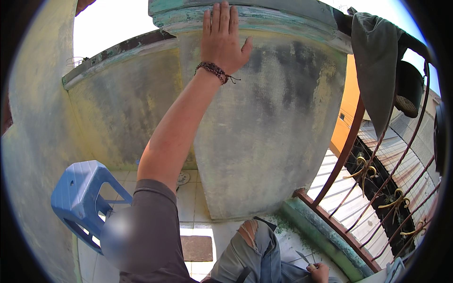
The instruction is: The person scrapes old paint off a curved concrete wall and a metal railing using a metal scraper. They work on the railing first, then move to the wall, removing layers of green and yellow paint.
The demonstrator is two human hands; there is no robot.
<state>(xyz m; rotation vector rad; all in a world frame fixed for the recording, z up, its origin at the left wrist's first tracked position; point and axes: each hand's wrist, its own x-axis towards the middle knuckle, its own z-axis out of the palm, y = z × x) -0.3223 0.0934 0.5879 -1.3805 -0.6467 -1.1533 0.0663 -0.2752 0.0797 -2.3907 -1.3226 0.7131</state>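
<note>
My left hand (pixel 222 37) lies flat against the ledge (pixel 288 21) with peeling green paint at the top of the wall. Its fingers point up, the thumb stands out to the right, and a braided bracelet circles the wrist. Low at the right, my right hand (pixel 319 272) is closed around a thin, pointed, blade-like tool (pixel 302 257); its handle is hidden in the fingers. Below the ledge, the wall (pixel 264 127) is stained grey and yellow.
A blue plastic stool (pixel 85 188) stands at the left. On the right, a grey cloth (pixel 375 56) hangs over the metal railing (pixel 339 165), beside a dark cap-like thing (pixel 409 89). Paint flakes lie along the green curb (pixel 325 236). A brown mat (pixel 197 248) rests on the tiles.
</note>
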